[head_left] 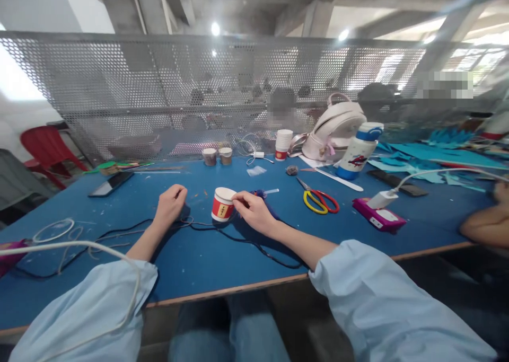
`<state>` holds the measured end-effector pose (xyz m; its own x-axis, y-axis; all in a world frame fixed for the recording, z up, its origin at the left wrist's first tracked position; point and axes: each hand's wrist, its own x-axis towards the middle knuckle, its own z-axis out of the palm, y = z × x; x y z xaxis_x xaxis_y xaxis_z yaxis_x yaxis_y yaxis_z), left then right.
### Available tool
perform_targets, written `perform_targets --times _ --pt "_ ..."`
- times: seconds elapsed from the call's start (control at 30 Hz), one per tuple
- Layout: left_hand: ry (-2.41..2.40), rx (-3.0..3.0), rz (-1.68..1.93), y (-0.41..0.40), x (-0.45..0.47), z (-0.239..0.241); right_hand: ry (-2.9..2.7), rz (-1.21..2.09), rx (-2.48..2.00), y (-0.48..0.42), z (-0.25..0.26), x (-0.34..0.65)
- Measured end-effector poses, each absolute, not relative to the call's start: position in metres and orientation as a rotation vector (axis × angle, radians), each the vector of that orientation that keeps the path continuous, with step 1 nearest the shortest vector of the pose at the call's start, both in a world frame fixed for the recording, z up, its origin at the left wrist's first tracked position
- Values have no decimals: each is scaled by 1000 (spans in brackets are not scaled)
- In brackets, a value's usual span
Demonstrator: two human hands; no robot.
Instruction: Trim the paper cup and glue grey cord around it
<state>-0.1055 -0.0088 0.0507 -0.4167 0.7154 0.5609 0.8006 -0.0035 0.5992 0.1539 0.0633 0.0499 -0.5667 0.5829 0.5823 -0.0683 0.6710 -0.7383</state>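
A red and white paper cup (222, 209) stands upright on the blue table, its open mouth facing up. My right hand (254, 209) pinches the right side of the cup near the rim between thumb and fingers. To the left of the cup my left hand (170, 205) rests on the table with curled fingers; whatever may be inside them is hidden. A dark blue item (260, 194) lies partly hidden behind my right hand, with a pale strip (272, 191) beside it. A black cord (242, 240) runs across the table in front of the cup.
Scissors (316, 199) with yellow and red handles lie to the right, near a purple power strip (379, 215), a bottle (358, 152) and a backpack (334, 129). Stacked cups (283, 144) stand at the back. A phone (111, 184) lies left. Another person's arm (487, 224) rests far right.
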Motion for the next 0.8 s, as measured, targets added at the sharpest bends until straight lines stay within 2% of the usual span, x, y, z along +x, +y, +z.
perform_targets --times 0.23,0.53,0.8 --pt "-2269 -1336 -1674 -22 -133 62 -1948 1121 -447 59 52 156" --pt "-2529 -1908 -2233 -28 -68 60 -1853 1177 -439 59 60 156" --pt "-2506 -1832 -2556 -32 -47 60 -1841 1170 -461 61 53 151"
